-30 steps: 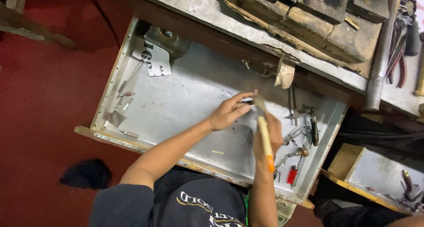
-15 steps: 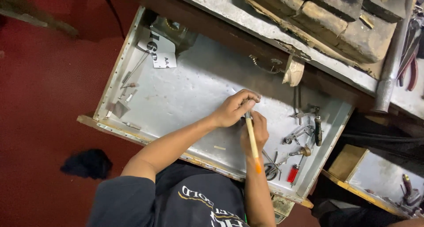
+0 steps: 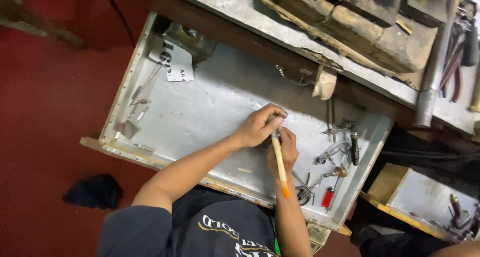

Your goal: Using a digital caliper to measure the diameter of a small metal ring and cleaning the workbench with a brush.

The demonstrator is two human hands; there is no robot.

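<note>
Right hand [image 3: 283,149] grips a slim wooden brush with orange-tipped handle [image 3: 278,159]; left hand [image 3: 260,126] pinches its bristle end above the metal-lined drawer [image 3: 200,112]; brushing apparently underway, unfinished.

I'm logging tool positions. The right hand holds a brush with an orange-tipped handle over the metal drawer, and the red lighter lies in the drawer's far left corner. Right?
Not quite. The head view shows the red lighter near the drawer's right end, beside the small tools. The right hand does hold the brush.

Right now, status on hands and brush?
Left hand pinching brush tip. Right hand grip on brush. Both over metal tray. Nothing in the way.
</note>
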